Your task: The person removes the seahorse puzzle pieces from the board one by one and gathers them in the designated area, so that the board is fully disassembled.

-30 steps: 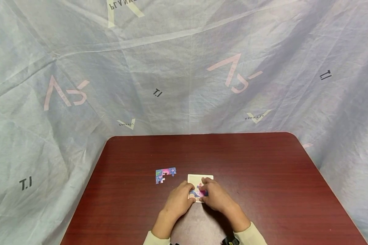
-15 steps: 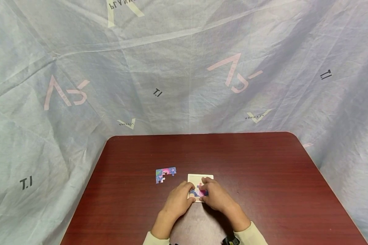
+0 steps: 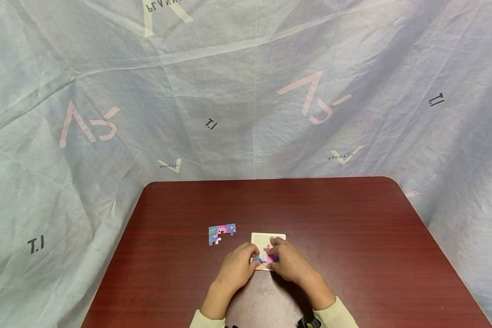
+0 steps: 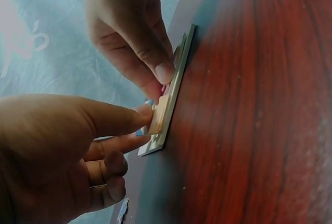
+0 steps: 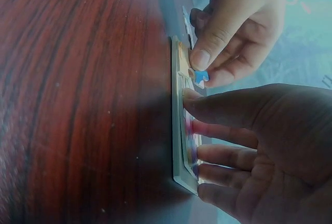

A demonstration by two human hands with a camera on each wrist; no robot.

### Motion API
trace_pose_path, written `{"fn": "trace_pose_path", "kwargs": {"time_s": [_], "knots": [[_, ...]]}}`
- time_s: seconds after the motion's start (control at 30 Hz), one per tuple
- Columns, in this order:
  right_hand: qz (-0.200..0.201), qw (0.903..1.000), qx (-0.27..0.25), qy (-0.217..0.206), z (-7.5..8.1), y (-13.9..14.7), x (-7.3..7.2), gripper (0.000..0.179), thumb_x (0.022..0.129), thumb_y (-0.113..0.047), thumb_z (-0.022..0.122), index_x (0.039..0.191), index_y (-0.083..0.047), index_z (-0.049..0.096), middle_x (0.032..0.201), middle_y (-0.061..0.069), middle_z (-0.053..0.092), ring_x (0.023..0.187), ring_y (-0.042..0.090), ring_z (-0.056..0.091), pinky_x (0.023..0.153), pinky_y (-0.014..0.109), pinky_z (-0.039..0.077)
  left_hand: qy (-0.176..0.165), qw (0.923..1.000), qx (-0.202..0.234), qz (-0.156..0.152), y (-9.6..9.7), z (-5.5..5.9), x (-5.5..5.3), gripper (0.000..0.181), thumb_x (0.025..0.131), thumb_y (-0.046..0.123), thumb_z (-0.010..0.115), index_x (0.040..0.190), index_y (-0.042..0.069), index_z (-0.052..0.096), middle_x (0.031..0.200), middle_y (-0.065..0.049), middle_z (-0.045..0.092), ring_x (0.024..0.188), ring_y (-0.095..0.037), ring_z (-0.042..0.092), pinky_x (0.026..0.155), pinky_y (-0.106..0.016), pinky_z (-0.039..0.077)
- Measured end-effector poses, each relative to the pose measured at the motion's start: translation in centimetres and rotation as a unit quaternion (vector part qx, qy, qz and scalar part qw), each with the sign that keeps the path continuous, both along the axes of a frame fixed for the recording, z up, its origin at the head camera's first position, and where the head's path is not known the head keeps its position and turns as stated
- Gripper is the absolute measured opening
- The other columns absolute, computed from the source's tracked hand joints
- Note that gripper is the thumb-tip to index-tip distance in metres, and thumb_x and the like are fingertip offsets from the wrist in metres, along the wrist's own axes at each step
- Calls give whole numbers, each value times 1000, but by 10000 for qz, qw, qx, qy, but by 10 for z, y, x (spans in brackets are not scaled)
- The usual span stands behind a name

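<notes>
A shallow pale puzzle tray (image 3: 259,236) lies on the table between both hands. My left hand (image 3: 235,269) pinches a jigsaw piece (image 4: 160,114) between thumb and index finger at the tray's near left corner. That piece is tilted above the tray floor, its blue part (image 5: 201,76) showing in the right wrist view. My right hand (image 3: 292,264) rests over the tray's right side, its thumb and nearly straight fingers touching the tray and the pink and blue pieces (image 3: 270,258) in it. The hand hides part of those pieces.
Several joined jigsaw pieces (image 3: 214,230) with pink and blue print lie on the table left of the tray. The reddish-brown table (image 3: 352,228) reaches back to a grey printed cloth (image 3: 246,100) hanging behind and at the sides.
The left thumb and fingers have shifted slightly up and left, and the piece they hold now tilts up from the tray's near left corner. The right hand stays in place.
</notes>
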State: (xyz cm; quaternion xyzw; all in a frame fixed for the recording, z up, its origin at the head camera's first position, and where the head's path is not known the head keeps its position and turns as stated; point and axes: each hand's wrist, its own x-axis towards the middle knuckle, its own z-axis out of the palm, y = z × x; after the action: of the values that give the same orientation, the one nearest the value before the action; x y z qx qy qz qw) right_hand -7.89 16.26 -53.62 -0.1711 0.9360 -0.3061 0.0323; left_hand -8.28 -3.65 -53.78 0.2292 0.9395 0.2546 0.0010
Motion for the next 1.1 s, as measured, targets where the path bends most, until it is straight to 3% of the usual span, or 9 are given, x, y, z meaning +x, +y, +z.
{"fn": "trace_pose_path", "kwargs": {"time_s": [0.2, 0.63, 0.77, 1.1], "knots": [[-50, 9999, -49, -78, 0, 0, 1, 38, 79, -8, 89, 112, 7, 78, 140, 32, 64, 132, 48, 62, 113, 58, 47, -11, 9999, 162, -5, -2, -1, -2, 11, 92, 15, 80, 100, 15, 72, 88, 7, 67, 78, -4, 60, 72, -29, 53], [-88, 9999, -111, -83, 1, 0, 1, 39, 79, -8, 89, 113, 8, 78, 141, 32, 64, 137, 48, 58, 115, 58, 45, -35, 9993, 349, -93, -5, -2, -3, 4, 94, 13, 78, 94, 15, 73, 88, 6, 68, 76, -2, 58, 72, -28, 52], [-91, 9998, -126, -110, 1, 0, 1, 41, 79, -9, 90, 114, 8, 78, 141, 32, 63, 137, 48, 58, 115, 59, 45, -134, 9990, 428, -31, -6, -1, -4, 4, 95, 14, 77, 95, 17, 73, 88, 7, 68, 78, -2, 59, 73, -27, 53], [-147, 9996, -123, -206, 1, -1, 0, 39, 82, -11, 89, 115, 7, 77, 143, 31, 63, 139, 48, 57, 117, 58, 44, 73, 9980, 616, 129, -10, 2, -8, 5, 96, 11, 75, 96, 16, 74, 89, 7, 68, 81, -3, 61, 75, -28, 54]]}}
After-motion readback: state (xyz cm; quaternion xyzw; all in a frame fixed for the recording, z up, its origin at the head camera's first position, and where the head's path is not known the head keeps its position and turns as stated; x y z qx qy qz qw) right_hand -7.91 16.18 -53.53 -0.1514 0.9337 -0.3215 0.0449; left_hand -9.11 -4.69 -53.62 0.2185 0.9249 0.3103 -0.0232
